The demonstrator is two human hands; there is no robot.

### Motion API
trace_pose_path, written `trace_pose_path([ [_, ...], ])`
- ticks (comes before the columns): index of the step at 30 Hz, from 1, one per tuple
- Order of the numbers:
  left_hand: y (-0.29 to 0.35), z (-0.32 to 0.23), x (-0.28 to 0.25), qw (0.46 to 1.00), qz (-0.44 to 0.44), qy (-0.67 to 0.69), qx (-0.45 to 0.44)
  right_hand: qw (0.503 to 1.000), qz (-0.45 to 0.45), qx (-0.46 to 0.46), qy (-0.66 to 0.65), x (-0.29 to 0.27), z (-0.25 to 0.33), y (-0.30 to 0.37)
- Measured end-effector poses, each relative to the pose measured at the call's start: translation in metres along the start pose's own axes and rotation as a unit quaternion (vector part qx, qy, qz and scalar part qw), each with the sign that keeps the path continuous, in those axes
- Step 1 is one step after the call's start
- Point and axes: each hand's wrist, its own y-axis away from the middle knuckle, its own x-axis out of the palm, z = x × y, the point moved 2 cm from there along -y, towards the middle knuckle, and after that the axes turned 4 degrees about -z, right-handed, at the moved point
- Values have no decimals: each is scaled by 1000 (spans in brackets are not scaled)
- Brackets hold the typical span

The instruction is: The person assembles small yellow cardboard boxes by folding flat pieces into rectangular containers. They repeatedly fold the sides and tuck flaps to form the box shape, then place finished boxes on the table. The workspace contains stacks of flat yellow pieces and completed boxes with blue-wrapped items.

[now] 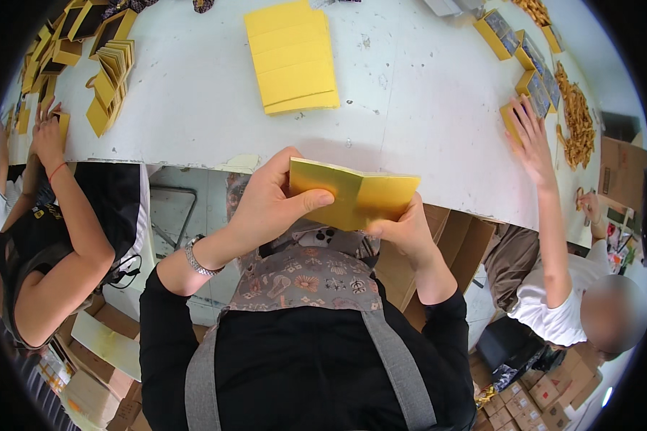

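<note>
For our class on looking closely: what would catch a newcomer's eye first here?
First, the shiny gold folded card at the centre, held in the left hand and right hand. Beyond it, overlapping yellow cards lie on the white table; a gold-coloured heap sits near its right edge.

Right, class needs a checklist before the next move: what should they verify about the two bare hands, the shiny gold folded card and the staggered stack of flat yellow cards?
1. Left hand gripping the shiny gold folded card: ok, at its left side, thumb in front.
2. Right hand gripping it: ok, near its lower right corner.
3. Card bent along its crease: ok, the two panels meet at an angle.
4. Stack of flat yellow cards squared up: not ok, edges staggered on the white table.
5. Card's hidden reverse unmarked: cannot tell, it faces away.
</note>
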Motion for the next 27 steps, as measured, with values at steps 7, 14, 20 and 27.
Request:
trace_pose_path([
  [7,10,-23,13,990,-8,-126,57,995,-78,-2,61,3,0,10],
  [14,15,-32,14,974,-19,-219,58,980,-113,-91,133,10,9,18],
  [20,16,-29,30,914,-117,-359,150,951,-188,-159,185,21,-8,24],
  [27,14,-7,46,850,-188,-430,240,907,-173,-258,286,34,-14,26],
])
